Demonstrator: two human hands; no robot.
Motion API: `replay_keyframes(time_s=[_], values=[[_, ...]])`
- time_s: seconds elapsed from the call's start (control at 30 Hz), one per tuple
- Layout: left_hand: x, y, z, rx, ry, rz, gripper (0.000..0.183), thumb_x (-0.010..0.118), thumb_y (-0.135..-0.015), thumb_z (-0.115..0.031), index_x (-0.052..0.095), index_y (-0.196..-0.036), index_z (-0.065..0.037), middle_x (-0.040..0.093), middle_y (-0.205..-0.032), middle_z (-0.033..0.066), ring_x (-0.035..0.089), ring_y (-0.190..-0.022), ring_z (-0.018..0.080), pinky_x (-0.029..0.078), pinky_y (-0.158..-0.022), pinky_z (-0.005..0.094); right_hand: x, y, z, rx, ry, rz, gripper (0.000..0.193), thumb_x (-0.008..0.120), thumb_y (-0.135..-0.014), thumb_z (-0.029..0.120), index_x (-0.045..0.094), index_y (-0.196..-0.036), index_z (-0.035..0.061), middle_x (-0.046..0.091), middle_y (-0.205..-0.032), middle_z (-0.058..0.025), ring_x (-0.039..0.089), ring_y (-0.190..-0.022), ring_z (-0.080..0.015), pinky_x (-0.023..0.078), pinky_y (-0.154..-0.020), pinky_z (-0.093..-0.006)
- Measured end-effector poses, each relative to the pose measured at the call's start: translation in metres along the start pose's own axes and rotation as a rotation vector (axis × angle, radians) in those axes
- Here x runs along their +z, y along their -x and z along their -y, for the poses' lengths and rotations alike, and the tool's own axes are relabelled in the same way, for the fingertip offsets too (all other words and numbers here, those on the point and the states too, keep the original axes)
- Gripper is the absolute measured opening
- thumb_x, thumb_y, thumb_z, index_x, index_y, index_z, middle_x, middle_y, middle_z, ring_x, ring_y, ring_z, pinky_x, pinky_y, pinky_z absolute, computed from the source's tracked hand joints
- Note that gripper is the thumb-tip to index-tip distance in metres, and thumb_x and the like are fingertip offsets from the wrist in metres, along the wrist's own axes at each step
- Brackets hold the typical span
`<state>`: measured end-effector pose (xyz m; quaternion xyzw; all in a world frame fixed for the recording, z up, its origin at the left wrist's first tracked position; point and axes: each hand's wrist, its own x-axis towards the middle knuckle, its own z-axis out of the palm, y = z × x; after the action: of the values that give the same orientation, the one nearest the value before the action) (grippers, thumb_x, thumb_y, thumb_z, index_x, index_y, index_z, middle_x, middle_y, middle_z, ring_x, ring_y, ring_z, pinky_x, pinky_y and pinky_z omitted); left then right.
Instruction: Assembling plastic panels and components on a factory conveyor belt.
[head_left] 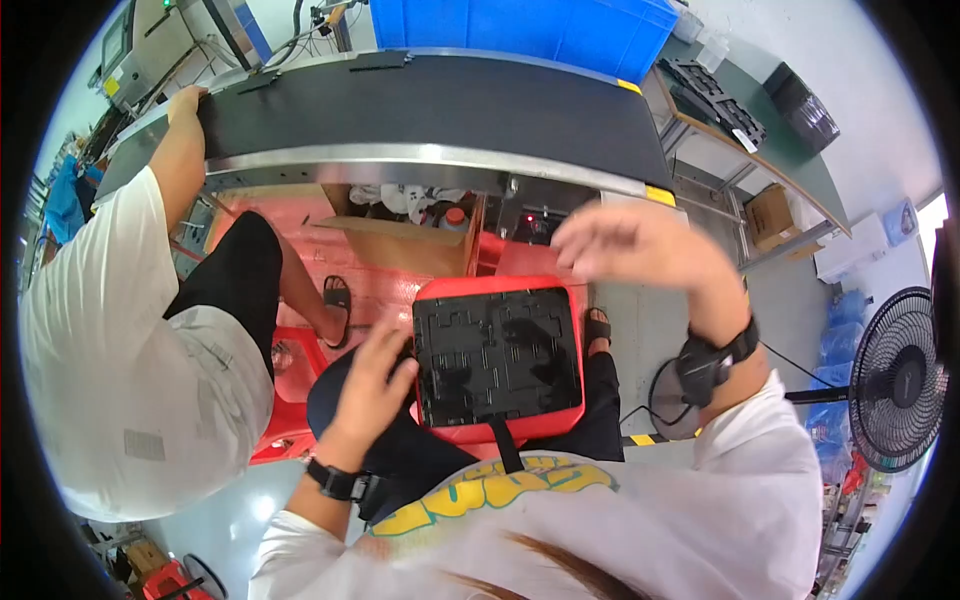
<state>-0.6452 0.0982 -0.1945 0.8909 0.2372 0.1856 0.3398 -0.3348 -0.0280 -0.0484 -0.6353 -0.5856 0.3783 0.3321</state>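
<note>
A flat black moulded plastic panel (500,355), squarish with raised ribs, lies on a red plastic stool top (500,433) between my knees. My left hand (373,388) is beside the panel's left edge, fingers spread and nothing in them. Up and to the right of the panel, my right hand (640,243) is raised in front of the conveyor. Motion smears its bent fingers, and whether anything is in them does not show. Each of my wrists carries a black strapped device. A thin black part (381,60) rests at the belt's far edge.
A black conveyor belt (440,112) with a metal rail spans the space ahead. Behind it stands a blue crate (520,35). A person (150,340) sits at my left, one hand on the belt's end. A cardboard box (405,243) is under the conveyor; a fan (905,375) stands right.
</note>
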Motion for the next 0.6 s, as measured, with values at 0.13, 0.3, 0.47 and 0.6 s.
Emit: replay_keyframes(time_s=[0.13, 0.3, 0.47, 0.6], values=[[-0.076, -0.086, -0.019, 0.180, -0.081, -0.331, 0.034, 0.053, -0.083, -0.004, 0.052, -0.118, -0.002, 0.046, -0.127, 0.0142, 0.042, -0.121, 0.0250, 0.035, -0.096, 0.0311, -0.057, -0.070, 0.051, -0.157, -0.010, -0.291, 0.028, 0.062, -0.081, 0.026, 0.061, -0.096, 0.0028, 0.063, -0.082, -0.0043, 0.059, -0.075, -0.0093, 0.042, -0.058, -0.0214], [-0.129, -0.201, 0.002, 0.226, -0.221, -0.572, 0.019, 0.052, -0.087, -0.012, 0.058, -0.103, -0.003, 0.058, -0.101, 0.0089, 0.056, -0.093, 0.0221, 0.043, -0.079, 0.0304, -0.081, -0.213, 0.014, -0.274, 0.608, -0.535, 0.050, 0.064, -0.077, 0.036, 0.056, -0.113, 0.0032, 0.057, -0.109, -0.0148, 0.054, -0.103, -0.0261, 0.043, -0.086, -0.0348], [-0.174, -0.295, 0.063, 0.212, -0.764, -0.558, 0.019, 0.050, -0.087, -0.017, 0.058, -0.095, -0.002, 0.058, -0.096, 0.0142, 0.056, -0.090, 0.0327, 0.044, -0.077, 0.0373, -0.070, -0.276, -0.027, 0.132, 0.998, -0.226, 0.056, 0.060, -0.081, 0.028, 0.042, -0.129, 0.0065, 0.050, -0.124, -0.0163, 0.045, -0.118, -0.0300, 0.037, -0.097, -0.0394], [-0.190, -0.350, 0.117, 0.092, -1.000, -0.377, 0.031, 0.044, -0.087, -0.017, 0.054, -0.114, -0.005, 0.049, -0.124, 0.0157, 0.046, -0.114, 0.0326, 0.039, -0.094, 0.0419, -0.070, -0.264, -0.032, 0.020, 1.202, -0.246, 0.030, 0.056, -0.080, 0.020, 0.059, -0.106, 0.0046, 0.060, -0.104, -0.0160, 0.056, -0.099, -0.0329, 0.046, -0.083, -0.0405]])
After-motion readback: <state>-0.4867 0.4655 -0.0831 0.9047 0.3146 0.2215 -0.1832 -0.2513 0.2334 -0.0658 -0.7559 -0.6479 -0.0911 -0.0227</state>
